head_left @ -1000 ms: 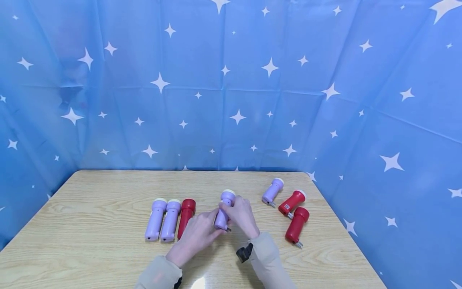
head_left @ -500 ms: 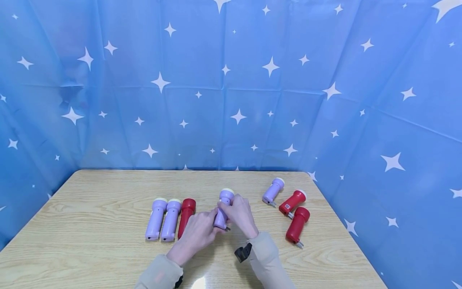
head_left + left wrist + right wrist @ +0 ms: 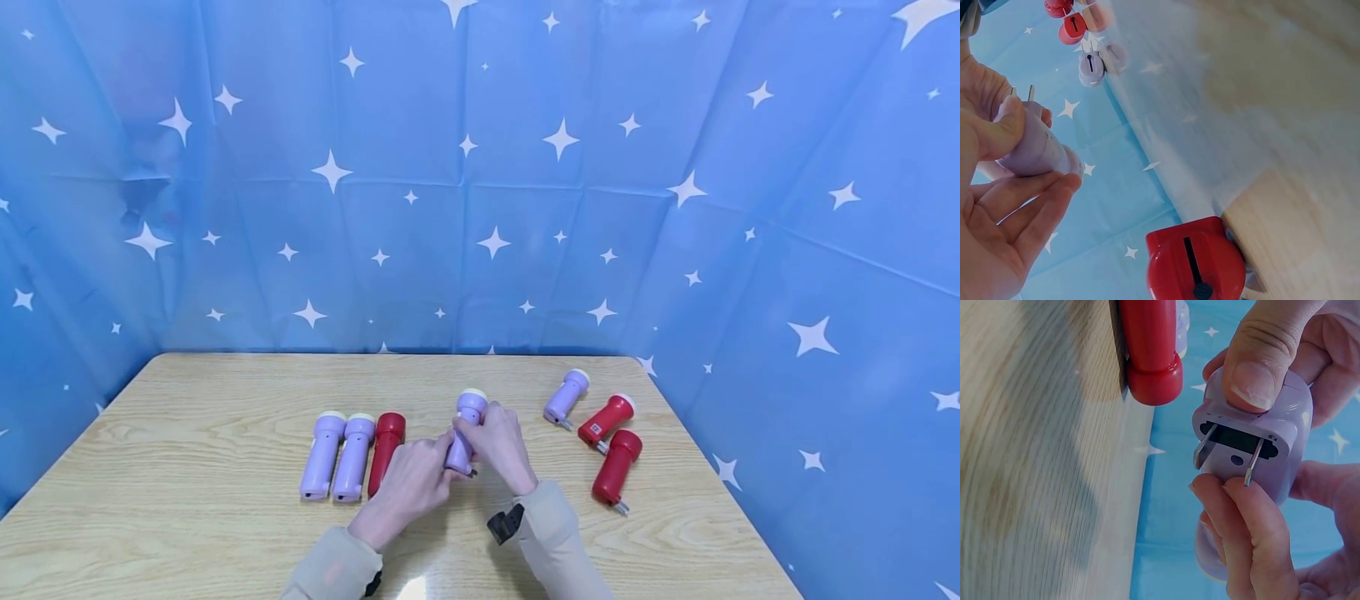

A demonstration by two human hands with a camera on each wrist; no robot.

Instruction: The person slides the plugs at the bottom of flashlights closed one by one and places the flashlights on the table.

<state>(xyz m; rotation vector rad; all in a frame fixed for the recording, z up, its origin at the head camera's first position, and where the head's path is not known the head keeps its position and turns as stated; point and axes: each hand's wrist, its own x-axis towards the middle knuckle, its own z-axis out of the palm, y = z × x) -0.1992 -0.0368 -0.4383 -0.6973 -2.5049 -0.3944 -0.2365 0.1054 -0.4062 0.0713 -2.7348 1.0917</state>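
Above the table, both hands hold a purple flashlight (image 3: 471,404) with a pale lens end pointing away. My left hand (image 3: 416,479) grips its lower body; in the right wrist view that thumb presses close behind the two metal plug prongs (image 3: 1254,464), which stick out of the slot. My right hand (image 3: 498,440) grips the body from the right, its fingertips bent just below the slot. Part of the body is hidden by the fingers. A red flashlight (image 3: 386,450) lies beside the left hand, partly covered by it.
Two purple flashlights (image 3: 321,458) lie side by side left of the red one, prongs not showing. To the right lie another purple flashlight (image 3: 566,397) and two red flashlights (image 3: 617,471), prongs out. A starry blue curtain (image 3: 420,250) hangs behind the wooden table (image 3: 187,517).
The held flashlight and both hands have shifted only slightly, the flashlight a little up and left. Its prongs stay out, and the flashlights on the table have not moved.
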